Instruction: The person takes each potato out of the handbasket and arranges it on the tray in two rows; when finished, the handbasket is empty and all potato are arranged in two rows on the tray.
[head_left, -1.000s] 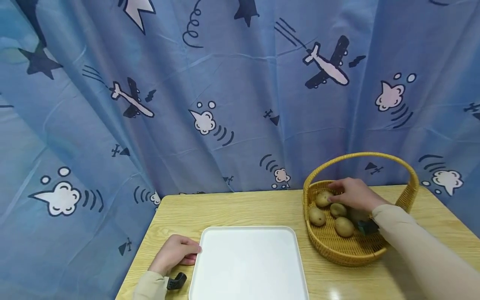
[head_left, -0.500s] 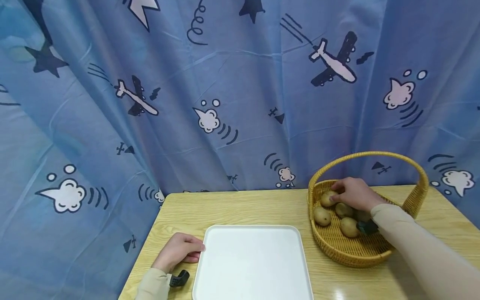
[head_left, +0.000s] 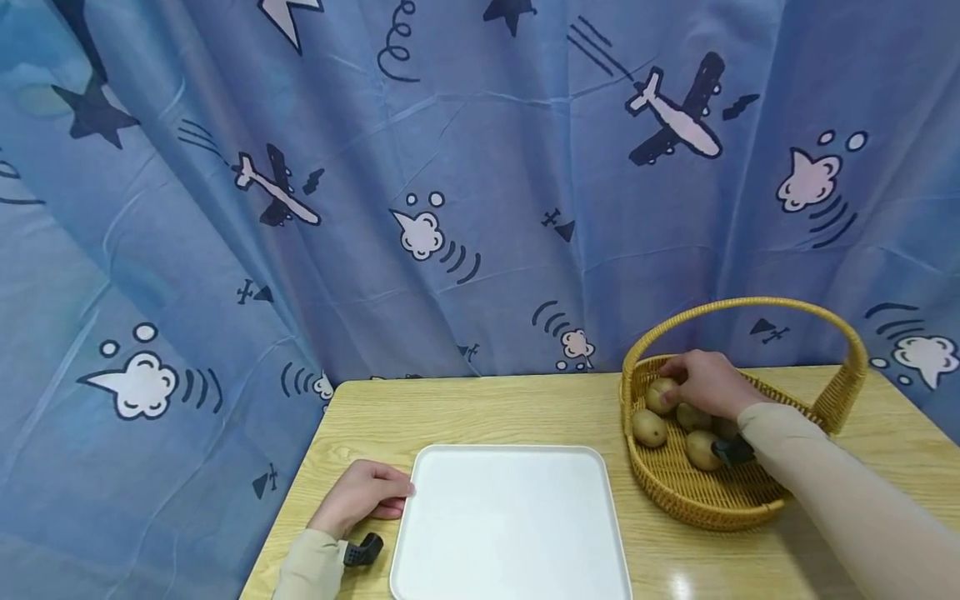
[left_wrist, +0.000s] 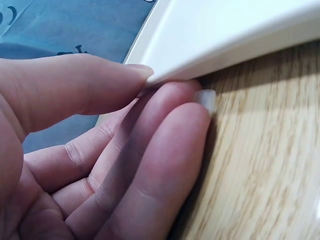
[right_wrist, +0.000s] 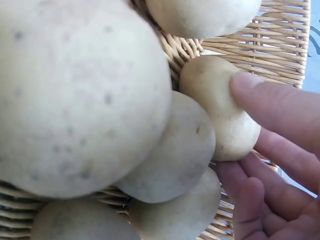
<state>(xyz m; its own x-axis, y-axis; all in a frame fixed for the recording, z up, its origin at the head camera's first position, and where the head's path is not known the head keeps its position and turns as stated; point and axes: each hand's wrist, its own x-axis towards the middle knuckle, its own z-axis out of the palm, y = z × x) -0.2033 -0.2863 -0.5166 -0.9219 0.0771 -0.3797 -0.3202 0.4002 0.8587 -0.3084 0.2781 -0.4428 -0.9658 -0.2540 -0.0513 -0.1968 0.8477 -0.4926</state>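
My left hand pinches the left rim of a white rectangular tray. In the left wrist view, the thumb lies on top of the tray's edge and the fingers are curled beneath it. Inside a wicker basket with a hooped handle, my right hand holds a potato at the back left. The thumb presses one side of that potato and the fingers reach around its far side. Several other potatoes lie close by, among them one at the basket's left and one nearer the front.
The tray and basket stand side by side on a light wooden table. The basket's tall handle arches above the right hand. A blue patterned curtain hangs behind the table's back edge.
The head view has shifted slightly, so the whole scene sits a little further right. The right hand stays at the same potato, and the left hand stays on the tray's rim.
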